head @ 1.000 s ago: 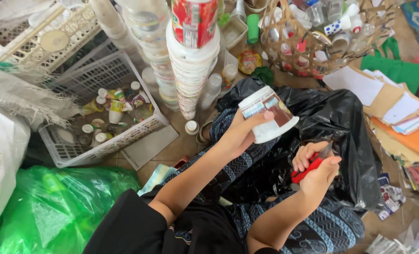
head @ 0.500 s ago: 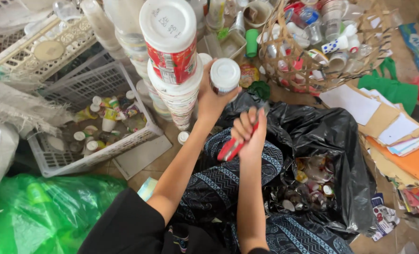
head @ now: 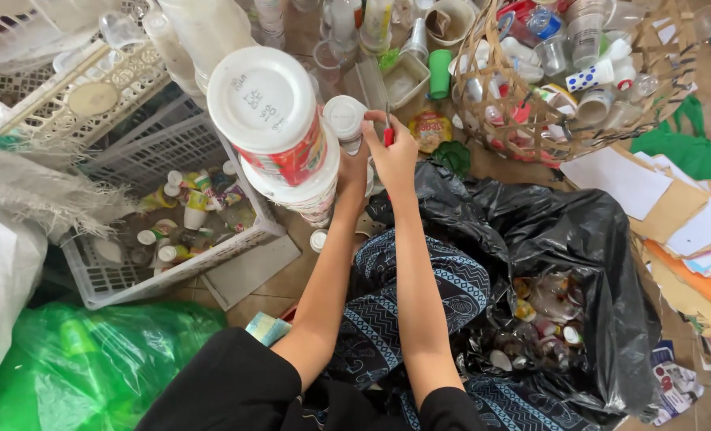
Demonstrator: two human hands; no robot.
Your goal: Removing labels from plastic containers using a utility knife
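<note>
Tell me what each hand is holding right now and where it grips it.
The left hand holds a small white cup by its side, bottom facing the camera. The right hand grips a red-handled tool around the handle.

At left we see a white plastic crate [head: 92,291] holding small bottles, with a green plastic bag [head: 76,371] just below it. At upper right we note a woven bamboo basket [head: 523,132] of cups, beside stacked paper and cardboard [head: 691,231].

I'm looking at a recycling sorting spot — stacked plastic cups [head: 280,152], crates of small bottles [head: 180,239], flattened cardboard [head: 683,239] — on a tiled floor.
</note>
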